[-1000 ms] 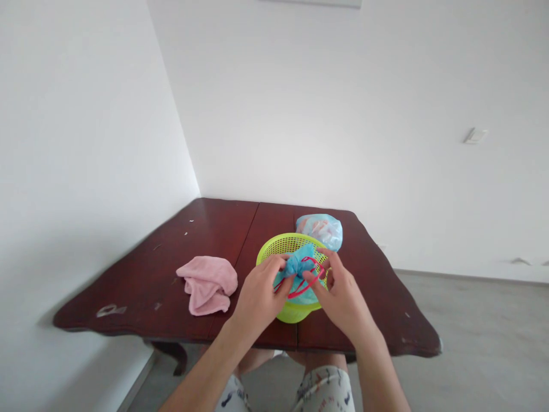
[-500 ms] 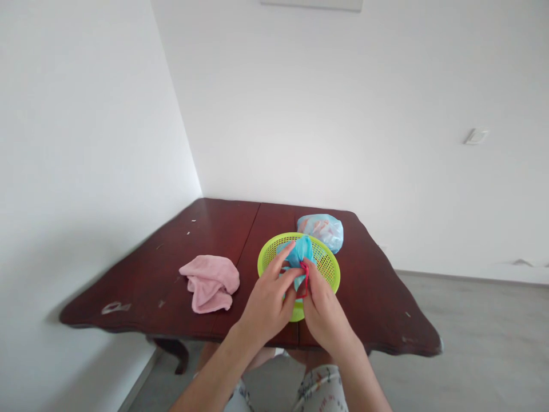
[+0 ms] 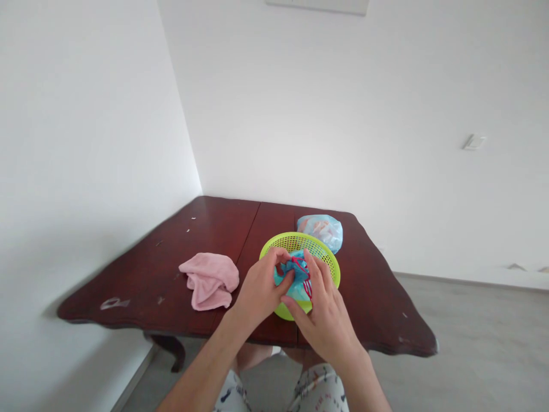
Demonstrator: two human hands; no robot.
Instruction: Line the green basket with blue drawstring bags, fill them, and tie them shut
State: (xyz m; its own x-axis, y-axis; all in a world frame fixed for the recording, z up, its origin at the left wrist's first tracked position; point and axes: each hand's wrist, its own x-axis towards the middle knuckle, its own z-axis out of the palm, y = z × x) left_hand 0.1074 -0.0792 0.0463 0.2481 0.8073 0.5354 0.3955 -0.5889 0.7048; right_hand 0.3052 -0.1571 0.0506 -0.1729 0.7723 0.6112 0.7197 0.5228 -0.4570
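Note:
A light-blue plastic bag (image 3: 299, 290) is bunched over a lime-green perforated basket (image 3: 267, 249). My left hand (image 3: 262, 289) is closed in a pinch on the bag's gathered neck. A thin red cord (image 3: 307, 284) loops from that neck towards my right hand (image 3: 322, 303). The right hand's thumb and fingers are spread around the near side of the bag, with the cord drawn along its fingertips. How the cord wraps the neck is partly hidden by my fingers.
A crumpled pink cloth (image 3: 211, 280) lies left of the basket. Behind the basket sits a tied-looking, pale-blue plastic bag with pinkish contents (image 3: 322, 229). The dark wooden table (image 3: 369, 286) has wavy edges and stands against white walls.
The right hand has gone from a pinch to spread fingers, and the red cord now stretches in wider loops. The bunched bag top sits lower between my hands.

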